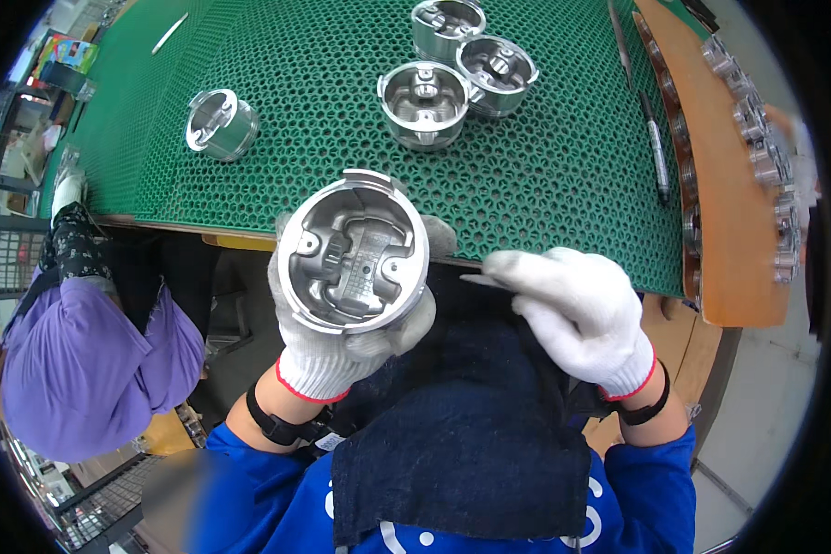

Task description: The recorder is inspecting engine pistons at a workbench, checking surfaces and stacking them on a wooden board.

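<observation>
My left hand, in a white knit glove with a red cuff edge, is closed around a shiny metal piston. The piston's hollow underside faces up, showing its ribs and pin bosses. In a matching glove, my right hand is to the right of the piston and apart from it. Its fingers pinch a thin pointed tool, whose tip points toward the piston; the rest of the tool is hidden in the glove. Both hands are at the near edge of the green mat, above my dark apron.
Three pistons stand grouped at the far middle of the mat, and a single piston sits left. A marker pen lies right, beside a brown board with rows of pistons along it. A person in purple is at left.
</observation>
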The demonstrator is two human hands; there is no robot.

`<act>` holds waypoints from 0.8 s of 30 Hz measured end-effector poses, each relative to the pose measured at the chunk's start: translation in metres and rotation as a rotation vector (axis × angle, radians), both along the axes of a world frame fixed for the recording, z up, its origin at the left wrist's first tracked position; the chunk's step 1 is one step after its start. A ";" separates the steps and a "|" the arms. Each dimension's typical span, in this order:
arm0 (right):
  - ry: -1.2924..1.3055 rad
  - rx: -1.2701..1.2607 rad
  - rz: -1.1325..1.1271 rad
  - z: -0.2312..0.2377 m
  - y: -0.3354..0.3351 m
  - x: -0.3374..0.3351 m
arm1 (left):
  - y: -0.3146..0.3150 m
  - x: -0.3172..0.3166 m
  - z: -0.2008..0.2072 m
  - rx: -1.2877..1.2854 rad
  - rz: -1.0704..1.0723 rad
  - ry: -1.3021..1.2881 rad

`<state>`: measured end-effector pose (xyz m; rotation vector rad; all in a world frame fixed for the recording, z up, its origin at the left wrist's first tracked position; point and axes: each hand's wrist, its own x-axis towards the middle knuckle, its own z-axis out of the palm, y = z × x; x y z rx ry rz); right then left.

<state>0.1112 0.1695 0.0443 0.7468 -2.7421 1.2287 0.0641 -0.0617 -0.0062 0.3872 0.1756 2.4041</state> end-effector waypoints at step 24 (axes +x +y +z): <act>-0.021 0.134 0.149 0.020 0.003 0.004 | 0.011 0.016 0.014 -0.544 0.298 -0.079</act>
